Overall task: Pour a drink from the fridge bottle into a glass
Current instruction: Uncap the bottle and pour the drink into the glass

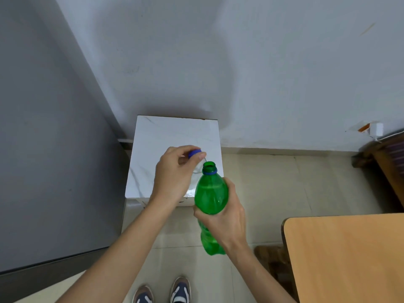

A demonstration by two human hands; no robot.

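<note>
My right hand (227, 217) grips a green plastic bottle (211, 193) around its middle, upright and slightly tilted, its mouth uncapped with a blue ring at the neck. My left hand (175, 173) pinches the blue cap (195, 152) between fingertips, just left of and above the bottle mouth. A clear glass (197, 169) stands on the white marble-patterned stand (153, 145), mostly hidden behind my left hand and the bottle.
A grey fridge side (50, 149) fills the left. A wooden table (349, 259) is at the lower right, dark wooden furniture (384, 162) at the far right. My shoes (161, 291) stand on the tiled floor below. The white wall is behind the stand.
</note>
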